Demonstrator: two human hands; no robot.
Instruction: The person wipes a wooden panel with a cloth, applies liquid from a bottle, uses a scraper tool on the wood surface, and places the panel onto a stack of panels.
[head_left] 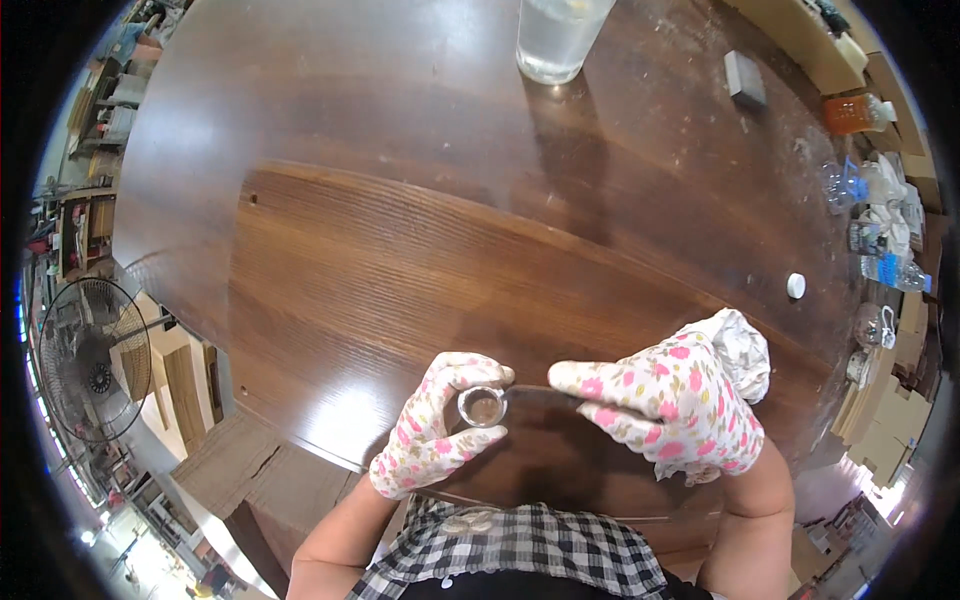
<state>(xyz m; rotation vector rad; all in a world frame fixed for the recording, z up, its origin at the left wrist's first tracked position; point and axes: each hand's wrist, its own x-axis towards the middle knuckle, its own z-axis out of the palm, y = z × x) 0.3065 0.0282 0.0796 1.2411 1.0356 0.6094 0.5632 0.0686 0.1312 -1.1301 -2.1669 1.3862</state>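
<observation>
Both my hands wear white gloves with pink flowers. My left hand (437,425) curls its thumb and fingers round a small round piece with a shiny, pale rim (483,407) and a brownish middle; its exact kind is unclear. To the right, my right hand (665,405) points its fingers toward that piece. A crumpled white cloth (745,358) bulges out on both sides of this hand, bunched in the palm. A thin dark strip shows between the two hands, but I cannot make out whether it is a tool or a shadow. Under them lies a brown wooden panel (420,260).
A clear cup of liquid (555,50) stands at the far side of the dark table (350,110). A grey block (744,78) and a white cap (796,286) lie to the right. Several bottles line the right edge. A black fan (95,360) and cardboard are at the left.
</observation>
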